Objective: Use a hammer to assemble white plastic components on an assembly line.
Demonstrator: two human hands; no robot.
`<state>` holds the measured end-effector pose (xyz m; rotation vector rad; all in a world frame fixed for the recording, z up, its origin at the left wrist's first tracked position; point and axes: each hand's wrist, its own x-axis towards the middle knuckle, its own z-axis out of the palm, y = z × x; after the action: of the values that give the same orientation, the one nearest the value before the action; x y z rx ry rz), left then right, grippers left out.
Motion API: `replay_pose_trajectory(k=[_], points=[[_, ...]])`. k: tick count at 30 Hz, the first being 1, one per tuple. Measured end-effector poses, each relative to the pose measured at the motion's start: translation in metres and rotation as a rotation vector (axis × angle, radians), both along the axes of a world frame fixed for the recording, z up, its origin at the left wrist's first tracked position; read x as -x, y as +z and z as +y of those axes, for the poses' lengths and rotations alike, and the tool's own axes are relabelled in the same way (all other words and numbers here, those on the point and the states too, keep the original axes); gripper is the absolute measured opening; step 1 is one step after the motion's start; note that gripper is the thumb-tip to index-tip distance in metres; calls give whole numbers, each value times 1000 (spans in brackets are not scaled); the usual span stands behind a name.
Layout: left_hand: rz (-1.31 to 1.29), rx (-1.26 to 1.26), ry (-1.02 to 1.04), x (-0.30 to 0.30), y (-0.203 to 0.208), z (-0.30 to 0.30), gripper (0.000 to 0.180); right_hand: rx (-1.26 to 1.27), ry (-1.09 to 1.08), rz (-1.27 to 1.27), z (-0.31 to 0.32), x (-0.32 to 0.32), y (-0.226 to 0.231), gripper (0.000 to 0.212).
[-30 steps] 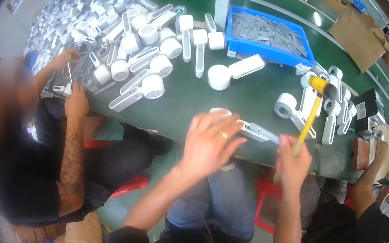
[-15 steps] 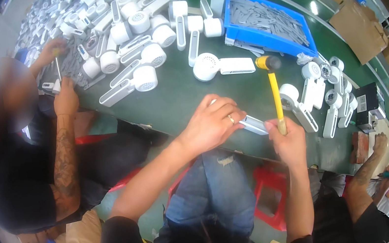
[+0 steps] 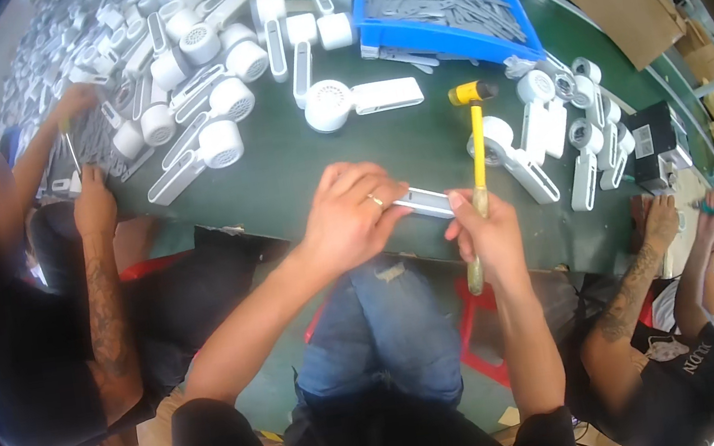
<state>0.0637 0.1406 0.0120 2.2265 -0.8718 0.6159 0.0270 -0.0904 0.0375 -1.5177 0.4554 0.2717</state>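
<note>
My left hand point(image 3: 349, 215), a ring on one finger, is closed around the end of a white handheld fan's handle piece point(image 3: 427, 202); whatever lies under its fingers is hidden. My right hand point(image 3: 487, 227) grips a hammer point(image 3: 478, 147) with a yellow handle and a yellow-and-black head pointing up. Its thumb and fingertips also touch the piece's other end. On the green table point(image 3: 279, 188) beyond my hands lies a white fan point(image 3: 328, 106) with a round perforated head, beside another white handle point(image 3: 387, 95).
A blue bin point(image 3: 450, 41) of grey strips stands at the far side. White fans point(image 3: 222, 141) pile up at the left; several more point(image 3: 538, 147) lie right, near a black box point(image 3: 658, 144). On my left a co-worker's hand point(image 3: 94, 201) holds a screwdriver; another co-worker's arm point(image 3: 632, 294) is at right.
The whole view has shifted, with the table's things now further left and higher. The hammer's lower handle end now shows below my right hand. Both hands still hold the white piece.
</note>
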Motion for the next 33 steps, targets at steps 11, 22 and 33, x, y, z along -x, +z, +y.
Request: replay_pose_trajectory(k=[11,22,33], points=[[-86,-308,-244,-21,19,-1,31,113,-13,-83,6,7,-1,26],[-62,-273,-262,-23,17,-6,28,178,-20,-127,-1,49,26,43],[-68,-224,-276,-24,12,-8,29,384,61,-63,1,147,40,54]])
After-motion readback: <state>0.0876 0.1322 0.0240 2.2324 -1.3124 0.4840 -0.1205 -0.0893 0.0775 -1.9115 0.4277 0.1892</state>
